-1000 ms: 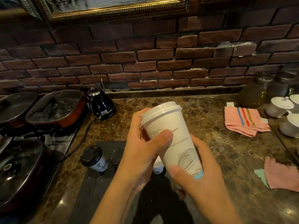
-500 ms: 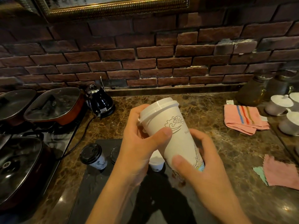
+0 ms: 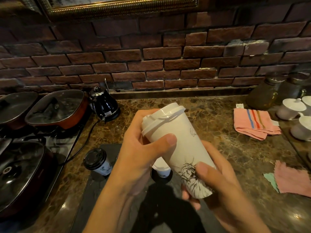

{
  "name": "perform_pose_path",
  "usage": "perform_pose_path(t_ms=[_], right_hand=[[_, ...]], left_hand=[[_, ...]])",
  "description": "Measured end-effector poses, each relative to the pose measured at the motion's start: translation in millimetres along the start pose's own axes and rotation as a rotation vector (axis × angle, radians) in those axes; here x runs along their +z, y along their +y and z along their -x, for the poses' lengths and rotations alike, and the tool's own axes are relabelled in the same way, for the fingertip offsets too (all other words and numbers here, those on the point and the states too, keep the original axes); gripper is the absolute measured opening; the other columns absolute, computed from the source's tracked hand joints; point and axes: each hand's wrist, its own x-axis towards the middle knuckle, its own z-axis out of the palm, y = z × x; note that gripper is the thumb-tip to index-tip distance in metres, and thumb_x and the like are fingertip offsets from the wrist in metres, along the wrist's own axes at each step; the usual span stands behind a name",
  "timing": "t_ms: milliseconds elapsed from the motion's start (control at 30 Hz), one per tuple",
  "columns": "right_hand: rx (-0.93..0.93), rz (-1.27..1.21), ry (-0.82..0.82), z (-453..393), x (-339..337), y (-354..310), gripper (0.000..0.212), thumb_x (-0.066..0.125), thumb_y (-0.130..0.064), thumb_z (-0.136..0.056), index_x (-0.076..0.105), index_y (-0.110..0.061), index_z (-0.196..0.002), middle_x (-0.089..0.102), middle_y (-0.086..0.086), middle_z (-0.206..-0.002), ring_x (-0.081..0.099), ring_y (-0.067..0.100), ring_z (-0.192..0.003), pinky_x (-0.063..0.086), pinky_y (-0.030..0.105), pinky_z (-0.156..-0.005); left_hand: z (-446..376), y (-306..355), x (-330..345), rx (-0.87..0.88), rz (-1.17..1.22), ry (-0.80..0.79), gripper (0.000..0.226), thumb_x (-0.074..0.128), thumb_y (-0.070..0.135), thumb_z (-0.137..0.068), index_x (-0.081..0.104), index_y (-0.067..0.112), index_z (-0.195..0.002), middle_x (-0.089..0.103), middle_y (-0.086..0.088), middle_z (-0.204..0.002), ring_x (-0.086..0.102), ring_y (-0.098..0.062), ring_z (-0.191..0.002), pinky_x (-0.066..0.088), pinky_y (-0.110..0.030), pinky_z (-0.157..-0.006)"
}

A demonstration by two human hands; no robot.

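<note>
From the head view, both hands are gripping a tall white cup (image 3: 178, 148), tilting it above the table (image 3: 218, 132). The left hand (image 3: 139, 153) is wrapping its upper part below the lid (image 3: 162, 117); the right hand (image 3: 217, 180) is curling round its base.

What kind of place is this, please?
Probably a kitchen, at home or in a small café: lidded pans at the left, a black kettle, and the takeaway cup held over a marble-like counter.

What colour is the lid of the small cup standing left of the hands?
The lid is black; the head view shows it.
</note>
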Motion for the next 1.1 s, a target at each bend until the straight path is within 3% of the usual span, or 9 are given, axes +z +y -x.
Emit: perform_pose_path(t_ms=[200,367,433,633,733,800,933,1000,1100], right_hand=[[0.125,-0.432,-0.177,-3,-3,15,0.053,0.080,-0.037,-0.080,0.062,-0.015,-0.125,0.067,0.024,-0.106,0.066,0.028,-0.055,0.052,0.026,-0.038],[-0.095,0.583,0.291,-1,12,3,0.066,0.082,-0.041,-0.062,0.052,-0.048,-0.120,0.070,-0.020,-0.104,0.073,0.008,-0.084,0.060,0.024,-0.061],[-0.178,0.687,0.329,1,16,1,0.067,0.081,-0.038,-0.061,0.050,-0.050,-0.120,0.066,-0.030,-0.104,0.070,0.000,-0.089,0.060,0.022,-0.067],[0.091,-0.160,0.021,4,11,-3,0.061,0.090,-0.048,-0.055,0.069,-0.024,-0.107,0.072,0.020,-0.096,0.062,0.030,-0.048,0.046,0.024,-0.035],[0.150,-0.314,-0.029,2,7,2,0.058,0.092,-0.050,-0.054,0.073,-0.020,-0.099,0.070,0.023,-0.093,0.061,0.029,-0.046,0.046,0.024,-0.033],[0.097,-0.171,0.024,1,9,-1,0.058,0.090,-0.053,-0.054,0.069,-0.026,-0.101,0.073,0.018,-0.096,0.066,0.030,-0.053,0.050,0.028,-0.037],[-0.172,0.695,0.350,2,10,-2,0.059,0.077,-0.058,-0.051,0.049,-0.053,-0.103,0.062,-0.027,-0.108,0.067,-0.001,-0.094,0.059,0.022,-0.062],[-0.240,0.731,0.364,4,11,-2,0.063,0.077,-0.056,-0.050,0.048,-0.048,-0.106,0.060,-0.030,-0.107,0.064,-0.005,-0.095,0.057,0.019,-0.063],[-0.119,0.332,0.239,4,9,-2,0.064,0.083,-0.047,-0.048,0.056,-0.034,-0.105,0.072,-0.011,-0.098,0.073,0.018,-0.071,0.055,0.023,-0.047]], left_hand=[[-1,-2,3,-0.014,0.031,0.012,0.055,0.080,0.015,-0.061,0.062,0.017,-0.113,0.071,-0.006,-0.102,0.071,-0.023,-0.093,0.059,-0.035,-0.071],[-1,-6,2,-0.001,-0.034,0.116,0.055,0.083,0.019,-0.060,0.063,0.015,-0.111,0.073,-0.010,-0.102,0.072,-0.026,-0.091,0.060,-0.038,-0.070],[0,-5,2,-0.025,-0.034,0.112,0.059,0.085,0.020,-0.058,0.064,0.015,-0.113,0.072,-0.013,-0.106,0.072,-0.029,-0.094,0.061,-0.041,-0.071],[1,-2,0,-0.076,0.078,-0.006,0.072,0.097,0.034,-0.049,0.065,0.020,-0.112,0.071,-0.008,-0.101,0.070,-0.027,-0.094,0.060,-0.043,-0.073],[0,-3,2,-0.064,0.055,0.024,0.065,0.090,0.020,-0.053,0.063,0.018,-0.112,0.073,-0.008,-0.099,0.071,-0.027,-0.094,0.061,-0.042,-0.072],[-1,-3,3,-0.046,0.047,0.055,0.056,0.081,0.017,-0.059,0.062,0.015,-0.112,0.073,-0.007,-0.096,0.072,-0.026,-0.091,0.061,-0.040,-0.070],[-1,-6,6,-0.012,-0.003,0.115,0.050,0.083,0.019,-0.060,0.066,0.018,-0.106,0.075,-0.008,-0.098,0.074,-0.026,-0.092,0.062,-0.040,-0.070],[0,-6,7,-0.017,-0.013,0.103,0.051,0.084,0.020,-0.059,0.067,0.019,-0.107,0.075,-0.007,-0.098,0.074,-0.025,-0.092,0.061,-0.038,-0.070],[0,-6,6,-0.034,0.027,0.059,0.064,0.094,0.025,-0.053,0.067,0.021,-0.111,0.073,-0.005,-0.102,0.072,-0.025,-0.096,0.061,-0.038,-0.073]])
